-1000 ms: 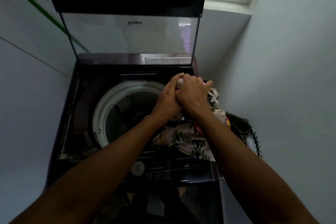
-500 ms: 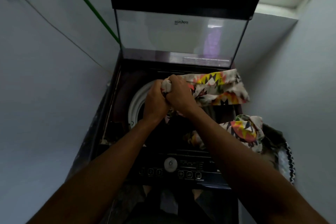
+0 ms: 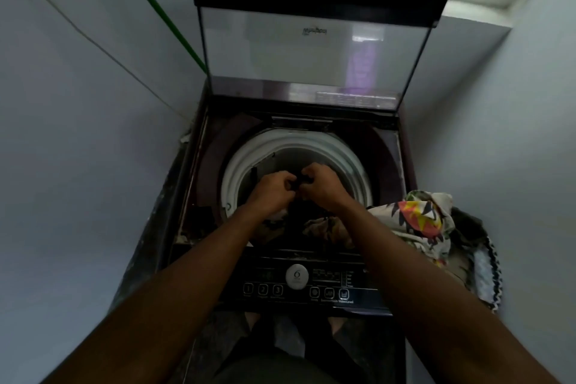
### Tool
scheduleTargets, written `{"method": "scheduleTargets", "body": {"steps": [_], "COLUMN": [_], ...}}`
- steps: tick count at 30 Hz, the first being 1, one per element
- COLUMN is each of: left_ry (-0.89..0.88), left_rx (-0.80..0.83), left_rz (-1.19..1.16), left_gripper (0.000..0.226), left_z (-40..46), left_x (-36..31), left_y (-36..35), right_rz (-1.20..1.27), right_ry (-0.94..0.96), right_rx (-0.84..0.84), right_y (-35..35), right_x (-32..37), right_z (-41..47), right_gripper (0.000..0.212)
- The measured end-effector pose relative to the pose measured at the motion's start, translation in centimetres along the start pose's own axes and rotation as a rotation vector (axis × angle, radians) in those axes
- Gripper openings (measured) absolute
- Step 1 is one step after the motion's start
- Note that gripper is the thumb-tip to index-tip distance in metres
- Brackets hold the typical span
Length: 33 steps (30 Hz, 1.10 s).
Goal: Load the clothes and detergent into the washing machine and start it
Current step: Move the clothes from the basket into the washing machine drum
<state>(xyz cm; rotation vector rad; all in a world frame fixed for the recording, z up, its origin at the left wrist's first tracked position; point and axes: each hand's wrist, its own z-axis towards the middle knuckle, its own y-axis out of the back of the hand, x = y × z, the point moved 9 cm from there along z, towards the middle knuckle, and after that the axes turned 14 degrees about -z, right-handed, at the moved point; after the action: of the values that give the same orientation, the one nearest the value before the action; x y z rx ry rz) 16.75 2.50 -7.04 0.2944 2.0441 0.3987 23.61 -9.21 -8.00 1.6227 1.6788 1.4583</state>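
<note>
Dark cloth, head view: a small bunch of dark fabric (image 3: 300,186) was pinched between the left hand (image 3: 274,188) and the right hand (image 3: 321,184), both with fingers curled round it, knuckles nearly touching, over the open drum (image 3: 352,159) of the top-loading washing machine (image 3: 199,196).

Directly beneath the hands: a heap of dim, patterned clothes (image 3: 324,226), lying at the near side of the drum mouth.

Right of the right hand, just outside the machine: a bright patterned garment (image 3: 417,221) draped over the rim of a laundry basket (image 3: 486,268), not yet loaded.

Beyond the hands: the glass lid (image 3: 311,50), raised upright.

Nearer the body than the hands: the control panel (image 3: 311,287), with round dial and button row, untouched.

Step judged in hand: loading clothes, mid-way. No detergent container could be made out.

Next move would likely call for letting the dark piece drop into the drum, then a reach rightward for the patterned garment.
</note>
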Motion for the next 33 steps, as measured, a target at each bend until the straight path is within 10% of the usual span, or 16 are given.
{"method": "scheduleTargets", "body": {"steps": [12,20,23,26,28,33], "left_ry": [-0.416,-0.569,-0.597,-0.627,-0.621,-0.611], "left_rx": [0.260,0.522,0.514,0.466,0.466,0.433], "left_rz": [-0.128,0.254,0.403,0.471,0.458,0.379], "left_gripper": [0.072,0.137,0.136,0.129,0.126,0.116], "left_z": [-1.5,-4.3,-4.9,-5.0,-5.0,-4.1], "left_x": [-13.2,-14.9,-14.6,-14.7,-14.8,-15.0], "left_y": [-12.3,-21.7,-23.2,-23.5,-23.6,-22.9], "right_rz": [-0.213,-0.001,0.206,0.726,0.847,0.828], "right_ry": [-0.368,-0.915,-0.813,-0.838,-0.875,-0.862], "right_rx": [-0.456,-0.073,0.172,0.307,0.320,-0.064], "right_y": [12.6,11.6,9.3,5.5,3.5,5.6], "right_x": [-10.1,-21.8,-23.2,-23.0,-23.3,-24.1], "right_z": [-8.0,-13.1,-14.2,-16.5,-17.0,-15.1], "right_gripper": [0.031,0.061,0.039,0.061,0.081,0.045]}}
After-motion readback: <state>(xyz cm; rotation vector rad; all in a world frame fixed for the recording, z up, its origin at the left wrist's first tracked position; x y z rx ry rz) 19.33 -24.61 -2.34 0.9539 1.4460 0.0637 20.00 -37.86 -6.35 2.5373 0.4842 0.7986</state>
